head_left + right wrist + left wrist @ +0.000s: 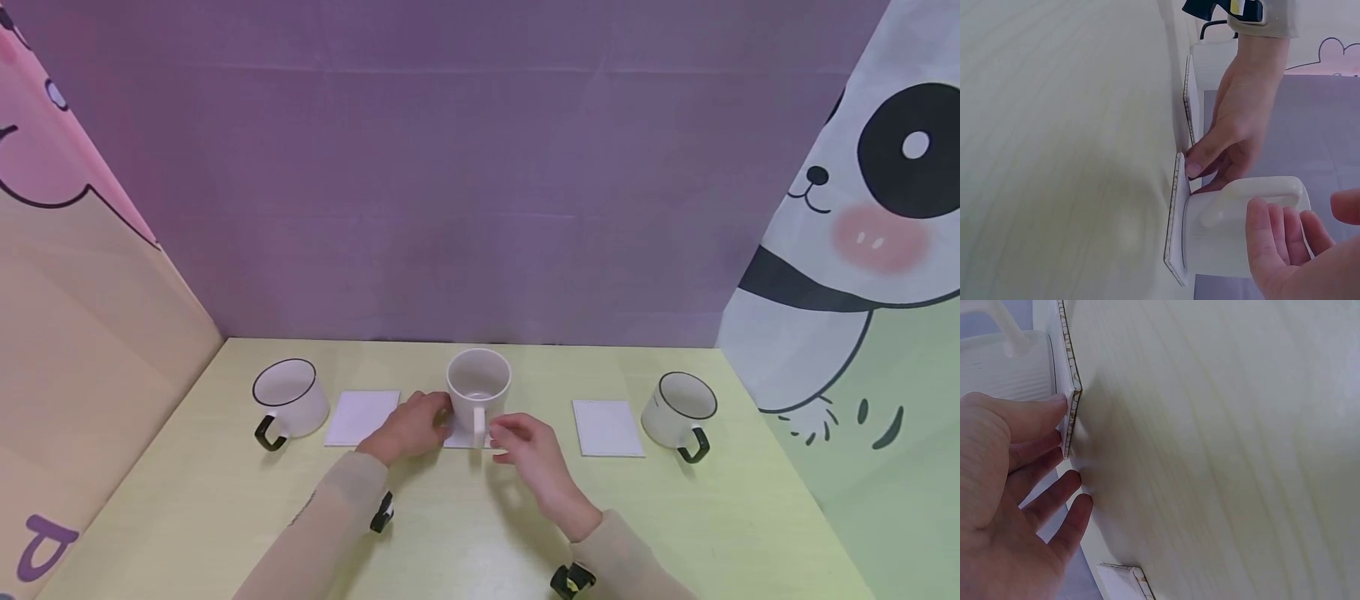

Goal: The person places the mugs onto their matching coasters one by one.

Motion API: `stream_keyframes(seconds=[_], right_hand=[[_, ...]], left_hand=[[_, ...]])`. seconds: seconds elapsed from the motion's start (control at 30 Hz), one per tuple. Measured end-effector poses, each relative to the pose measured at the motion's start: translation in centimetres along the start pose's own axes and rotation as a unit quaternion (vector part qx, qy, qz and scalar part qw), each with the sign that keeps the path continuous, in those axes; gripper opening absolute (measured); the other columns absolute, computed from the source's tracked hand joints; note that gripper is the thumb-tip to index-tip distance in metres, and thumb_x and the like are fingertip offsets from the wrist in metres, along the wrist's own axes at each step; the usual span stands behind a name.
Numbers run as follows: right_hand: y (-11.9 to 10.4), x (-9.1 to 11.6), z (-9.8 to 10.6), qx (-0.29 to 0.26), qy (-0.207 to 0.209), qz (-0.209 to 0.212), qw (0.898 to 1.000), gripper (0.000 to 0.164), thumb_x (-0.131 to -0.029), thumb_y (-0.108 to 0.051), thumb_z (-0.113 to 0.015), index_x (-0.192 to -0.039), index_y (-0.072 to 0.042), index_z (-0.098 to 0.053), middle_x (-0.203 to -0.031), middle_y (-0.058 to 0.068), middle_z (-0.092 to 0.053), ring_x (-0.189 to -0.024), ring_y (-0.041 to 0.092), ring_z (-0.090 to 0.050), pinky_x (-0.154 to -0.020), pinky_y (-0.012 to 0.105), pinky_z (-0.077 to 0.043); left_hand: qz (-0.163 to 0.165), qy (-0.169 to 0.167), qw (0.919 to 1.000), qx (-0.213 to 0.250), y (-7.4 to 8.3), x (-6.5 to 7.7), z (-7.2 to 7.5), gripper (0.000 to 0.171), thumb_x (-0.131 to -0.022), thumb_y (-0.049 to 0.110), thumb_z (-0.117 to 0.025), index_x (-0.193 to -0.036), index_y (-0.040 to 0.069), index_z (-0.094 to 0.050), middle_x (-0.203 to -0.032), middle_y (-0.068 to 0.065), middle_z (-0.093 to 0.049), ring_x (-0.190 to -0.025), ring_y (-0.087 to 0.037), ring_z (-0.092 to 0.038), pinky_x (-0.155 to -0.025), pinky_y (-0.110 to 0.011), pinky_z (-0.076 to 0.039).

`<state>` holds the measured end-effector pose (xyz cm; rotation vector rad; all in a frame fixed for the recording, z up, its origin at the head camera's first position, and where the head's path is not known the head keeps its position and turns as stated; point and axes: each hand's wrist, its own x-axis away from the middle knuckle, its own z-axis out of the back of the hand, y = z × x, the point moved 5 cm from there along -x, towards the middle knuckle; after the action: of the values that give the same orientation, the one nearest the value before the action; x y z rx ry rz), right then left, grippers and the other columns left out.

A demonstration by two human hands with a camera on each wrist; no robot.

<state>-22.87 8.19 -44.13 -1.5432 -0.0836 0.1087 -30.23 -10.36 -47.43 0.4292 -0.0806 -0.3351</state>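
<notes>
A plain white mug stands upright on the middle white square coaster, its handle towards me. My left hand is at the coaster's left side. In the left wrist view its thumb and two fingertips meet the coaster's edge and corner, close beside the mug. The ring and little fingers are loosely bent, just past the coaster. My right hand hovers to the right of the mug's handle, fingers relaxed and slightly bent, with nothing in them.
A white mug with black rim and handle stands at the left, beside a white coaster. Another such mug stands at the right, beside another coaster. A purple cloth hangs behind the pale wooden table.
</notes>
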Motion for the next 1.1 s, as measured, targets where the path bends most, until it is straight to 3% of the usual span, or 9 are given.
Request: stream_keyframes(seconds=[0.2, 0.53, 0.83, 1.1], right_hand=[[-0.3, 0.3, 1.0, 0.020, 0.001, 0.016, 1.000, 0.026, -0.092, -0.008, -0.060, -0.111, 0.009, -0.060, -0.104, 0.026, -0.063, -0.092, 0.039, -0.063, -0.075, 0.035, -0.056], [-0.8, 1.0, 3.0, 0.024, 0.034, 0.022, 0.999, 0.020, -0.090, -0.006, -0.061, -0.103, 0.009, -0.062, -0.092, 0.015, -0.065, -0.087, 0.036, -0.063, -0.072, 0.035, -0.057], [-1.3, 1.3, 4.5, 0.039, 0.047, 0.018, 0.998, 0.022, -0.090, -0.009, -0.063, -0.104, 0.008, -0.063, -0.092, 0.013, -0.065, -0.081, 0.020, -0.064, -0.074, 0.034, -0.056], [-1.8, 1.4, 5.4, 0.048, 0.050, 0.032, 0.997, 0.016, -0.090, -0.004, -0.061, -0.101, 0.007, -0.064, -0.088, 0.012, -0.065, -0.081, 0.020, -0.064, -0.074, 0.036, -0.056]], left_hand=[[0.004, -0.004, 0.9999, 0.008, 0.0, -0.1, -0.1, 0.033, -0.084, 0.022, -0.070, -0.115, 0.020, -0.060, -0.113, 0.007, -0.060, -0.101, -0.018, -0.048, -0.088, -0.044, -0.045], [0.007, -0.005, 0.9999, 0.010, -0.1, 0.1, -0.2, 0.034, -0.085, 0.021, -0.069, -0.117, 0.020, -0.060, -0.113, 0.007, -0.060, -0.100, -0.017, -0.048, -0.087, -0.043, -0.045], [0.012, -0.004, 0.9998, 0.017, 0.0, 0.1, -0.2, 0.035, -0.085, 0.021, -0.069, -0.119, 0.020, -0.060, -0.114, 0.008, -0.060, -0.100, -0.017, -0.047, -0.087, -0.043, -0.045], [0.015, -0.002, 0.9998, 0.014, -0.1, 0.0, -0.2, 0.032, -0.086, 0.022, -0.069, -0.116, 0.021, -0.060, -0.112, 0.009, -0.059, -0.101, -0.016, -0.047, -0.088, -0.042, -0.045]])
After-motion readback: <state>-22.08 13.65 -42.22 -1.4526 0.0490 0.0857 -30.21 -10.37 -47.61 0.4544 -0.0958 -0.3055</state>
